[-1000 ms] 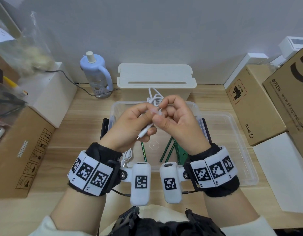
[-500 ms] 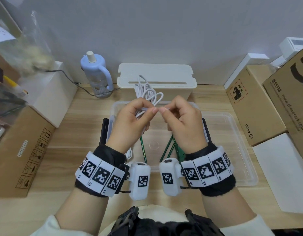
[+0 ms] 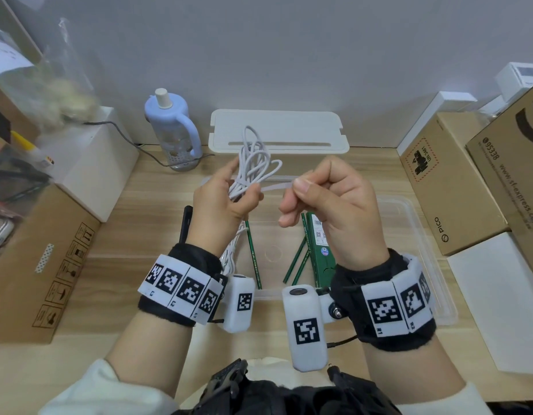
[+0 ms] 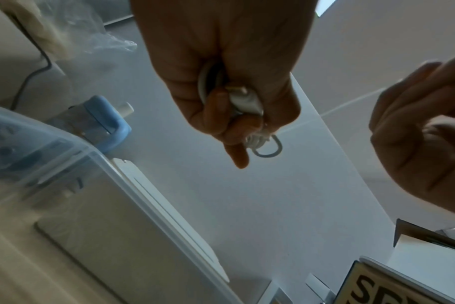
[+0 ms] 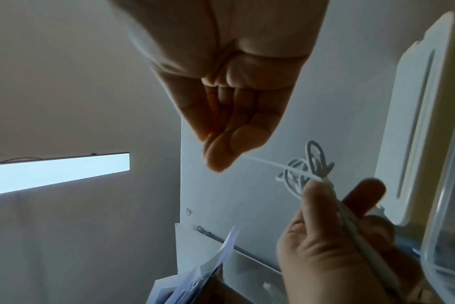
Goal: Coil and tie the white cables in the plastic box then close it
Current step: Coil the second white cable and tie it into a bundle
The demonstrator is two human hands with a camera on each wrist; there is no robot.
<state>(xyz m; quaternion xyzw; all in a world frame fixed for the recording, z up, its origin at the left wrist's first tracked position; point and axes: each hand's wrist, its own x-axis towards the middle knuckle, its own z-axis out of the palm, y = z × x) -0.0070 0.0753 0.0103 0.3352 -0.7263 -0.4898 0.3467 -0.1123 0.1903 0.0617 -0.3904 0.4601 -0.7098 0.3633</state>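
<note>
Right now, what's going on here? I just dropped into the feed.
A person is bundling a white cable. The left hand grips the coiled white cable above the clear plastic box, while the right hand pinches the end of a thin white tie stretched taut from the bundle. More white cable, green pencils and a green pencil box lie in the box. No lid is on it.

The left hand [image 3: 221, 202] hides the middle of the coiled white cable [image 3: 254, 163]; how the tie strip [image 3: 275, 186] wraps it cannot be told. The right hand [image 3: 331, 205] covers part of the green box [image 3: 320, 250] inside the plastic box [image 3: 420, 250]. The cardboard boxes [image 3: 456, 181] are cut off at the right edge
</note>
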